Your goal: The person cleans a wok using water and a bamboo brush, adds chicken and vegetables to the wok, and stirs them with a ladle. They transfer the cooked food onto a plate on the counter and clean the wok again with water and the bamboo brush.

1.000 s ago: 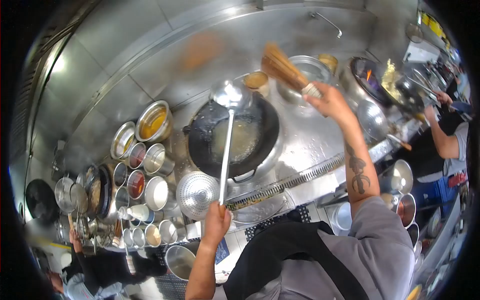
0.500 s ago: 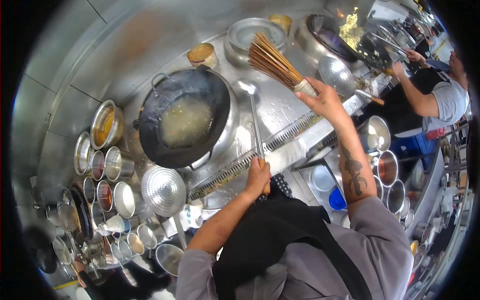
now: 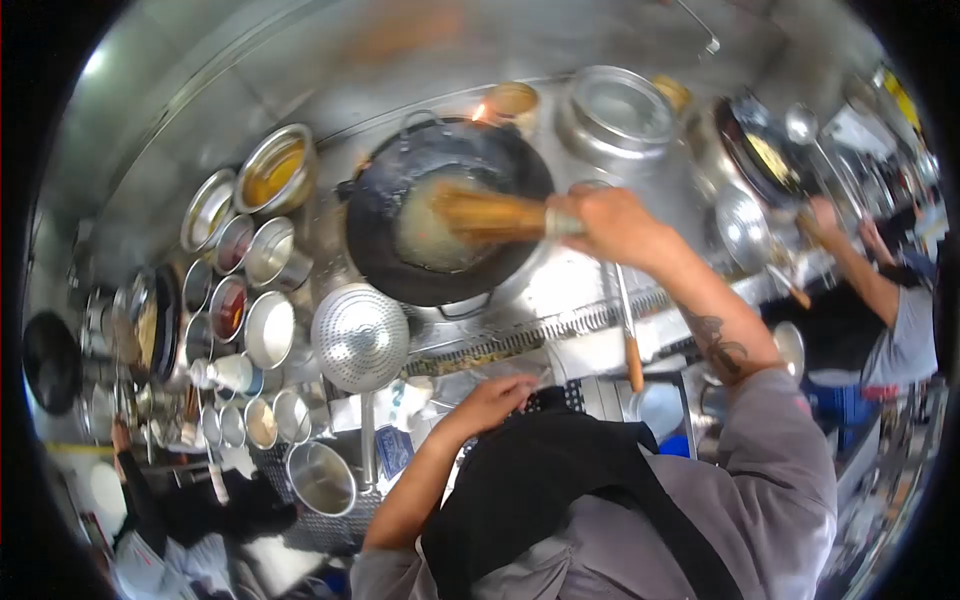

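My right hand point(image 3: 608, 222) is closed around the bound end of a bamboo brush point(image 3: 490, 214). The bristles, blurred by motion, reach into the black wok point(image 3: 380, 265), over cloudy liquid in its middle. In front of my apron, my left hand point(image 3: 497, 403) has its fingers stretched out and holds nothing. A ladle with a wooden handle point(image 3: 633, 365) lies across the counter's front edge, right of the wok; my right hand and arm partly hide its upper end. Left of my left hand sits a perforated strainer point(image 3: 360, 338).
Metal bowls point(image 3: 274, 170) and cups point(image 3: 270, 330) of ingredients crowd the left. A lidded metal pot point(image 3: 622, 112) stands behind right. A small flame point(image 3: 479, 112) shows at the wok's back rim. Co-workers are at the far right point(image 3: 870, 280) and lower left point(image 3: 150, 500).
My left hand has let go of the ladle, which now rests at the counter's edge. My right hand has brought the brush left and down into the wok.
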`<control>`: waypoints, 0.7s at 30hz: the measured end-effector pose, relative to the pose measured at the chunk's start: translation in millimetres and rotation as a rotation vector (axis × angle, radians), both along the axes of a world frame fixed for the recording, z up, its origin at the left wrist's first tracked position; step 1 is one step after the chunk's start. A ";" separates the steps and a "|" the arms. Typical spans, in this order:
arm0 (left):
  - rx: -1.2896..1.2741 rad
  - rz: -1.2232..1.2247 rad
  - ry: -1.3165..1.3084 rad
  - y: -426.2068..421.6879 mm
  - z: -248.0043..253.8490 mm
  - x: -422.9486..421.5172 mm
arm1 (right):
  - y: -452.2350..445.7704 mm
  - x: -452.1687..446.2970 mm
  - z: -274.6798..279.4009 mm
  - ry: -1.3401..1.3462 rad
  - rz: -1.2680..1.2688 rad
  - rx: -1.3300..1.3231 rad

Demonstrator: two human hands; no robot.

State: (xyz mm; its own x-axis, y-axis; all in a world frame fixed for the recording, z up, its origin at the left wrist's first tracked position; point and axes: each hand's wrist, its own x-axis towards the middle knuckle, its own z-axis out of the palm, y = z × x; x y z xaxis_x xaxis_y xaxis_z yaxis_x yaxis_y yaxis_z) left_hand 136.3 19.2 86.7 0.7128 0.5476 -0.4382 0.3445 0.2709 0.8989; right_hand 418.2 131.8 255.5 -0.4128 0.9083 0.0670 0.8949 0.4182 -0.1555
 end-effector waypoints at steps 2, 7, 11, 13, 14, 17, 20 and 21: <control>0.050 0.039 -0.017 -22.2 0.3 -46.8 | 30.4 -47.8 -9.0 -0.229 0.158 -0.122; -0.121 0.485 0.099 -98.0 -22.0 -143.0 | 149.0 -169.7 -111.7 -0.133 0.131 -0.281; 0.273 0.723 1.002 -253.3 -153.4 -219.8 | 137.1 -203.7 -122.6 -0.113 0.168 -0.178; 0.121 0.485 1.070 -352.3 -235.5 -258.3 | 107.4 -193.7 -110.4 -0.259 0.368 -0.097; 0.029 0.466 1.029 -379.1 -242.4 -255.5 | 118.8 -197.7 -103.2 -0.249 0.209 -0.140; -0.069 0.474 0.941 -420.8 -262.8 -234.9 | 217.2 -199.7 -132.0 0.019 -0.123 -0.203; -0.092 0.489 0.892 -429.3 -279.9 -218.7 | 195.1 -203.0 -147.2 0.060 0.078 -0.308; -0.093 0.495 0.873 -426.4 -284.8 -216.3 | 166.4 -204.4 -138.7 0.009 0.030 -0.271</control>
State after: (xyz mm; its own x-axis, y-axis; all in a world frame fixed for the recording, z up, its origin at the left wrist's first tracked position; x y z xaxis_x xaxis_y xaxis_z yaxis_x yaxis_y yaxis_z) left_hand -80.0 -407.2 -198.1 -0.1761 0.6321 -0.7546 0.7020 0.6181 0.3539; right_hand 213.8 298.3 116.8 -0.4406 0.8809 -0.1728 0.8807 0.3869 -0.2733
